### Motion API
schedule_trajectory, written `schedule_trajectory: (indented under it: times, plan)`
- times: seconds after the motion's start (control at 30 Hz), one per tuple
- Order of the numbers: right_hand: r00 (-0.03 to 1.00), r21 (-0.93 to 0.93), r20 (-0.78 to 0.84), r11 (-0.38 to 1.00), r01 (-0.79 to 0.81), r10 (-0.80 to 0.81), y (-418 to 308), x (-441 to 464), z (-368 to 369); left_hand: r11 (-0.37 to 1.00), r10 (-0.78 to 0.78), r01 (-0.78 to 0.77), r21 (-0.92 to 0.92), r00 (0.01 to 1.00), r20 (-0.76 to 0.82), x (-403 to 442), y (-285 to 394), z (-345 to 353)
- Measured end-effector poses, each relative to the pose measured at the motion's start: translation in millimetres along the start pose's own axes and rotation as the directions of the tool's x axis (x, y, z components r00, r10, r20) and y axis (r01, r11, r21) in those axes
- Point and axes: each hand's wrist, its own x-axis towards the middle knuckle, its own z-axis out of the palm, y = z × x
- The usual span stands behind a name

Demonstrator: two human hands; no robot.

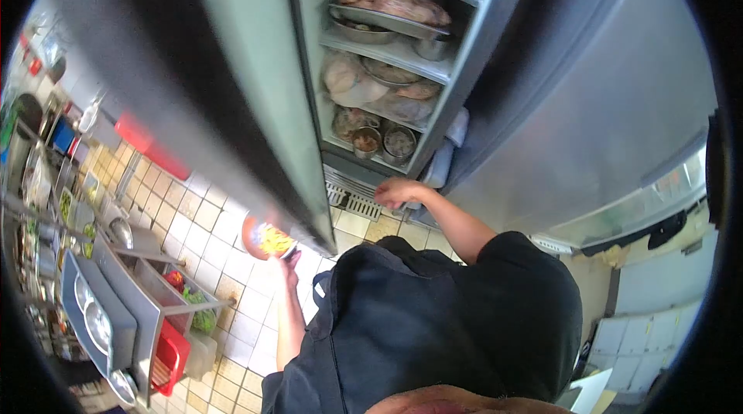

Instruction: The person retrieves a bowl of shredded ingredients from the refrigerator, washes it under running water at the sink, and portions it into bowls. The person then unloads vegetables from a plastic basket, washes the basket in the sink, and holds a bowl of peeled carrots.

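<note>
My left hand (289, 264) grips the edge of a reddish-brown bowl (249, 237) at the lower left. Yellow cut food (274, 241) lies inside it, its kind too blurred to tell. The bowl is beside the lower edge of the open refrigerator door (255, 81). In front of the refrigerator (464, 66), near its bottom vent, my right hand (397, 193) hangs with loosely bent fingers and nothing visible in it. Just above that hand, the lowest shelf bears two metal containers, one with brownish food (366, 141) and another with pale food (399, 143).
Higher shelves hold a tray of raw meat (395, 5) and bagged food (352, 81). A steel door (588, 104) spans the right. To the left stand a metal rack with a grey tub (97, 313), a red basket (172, 356) and green vegetables (203, 317). The floor is tiled.
</note>
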Motion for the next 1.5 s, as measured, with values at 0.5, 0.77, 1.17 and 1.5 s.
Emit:
schedule_trajectory:
  times: [0.5,0.77,1.17,1.5]
  plan:
    - [0.91,0.35,-0.007,0.854,-0.386,0.415,125.1,-13.7,36.7,0.993,-0.062,0.059,0.099,0.998,0.029,-62.7,74.5,41.5]
    - [0.883,0.181,0.033,0.866,-0.466,0.469,108.1,69.8,76.0,0.996,0.048,-0.061,-0.06,0.979,-0.2,-30.2,135.2,-43.7]
    - [0.905,-0.086,0.09,0.908,-0.41,0.417,-94.2,355.5,114.1,0.975,-0.062,-0.045,-0.218,0.886,-0.459,86.7,249.6,-161.9]
    - [0.913,0.016,0.395,0.995,0.1,-0.098,-433.8,578.0,263.5,0.919,0.038,-0.253,-0.301,0.819,-0.573,165.5,399.0,-205.0]
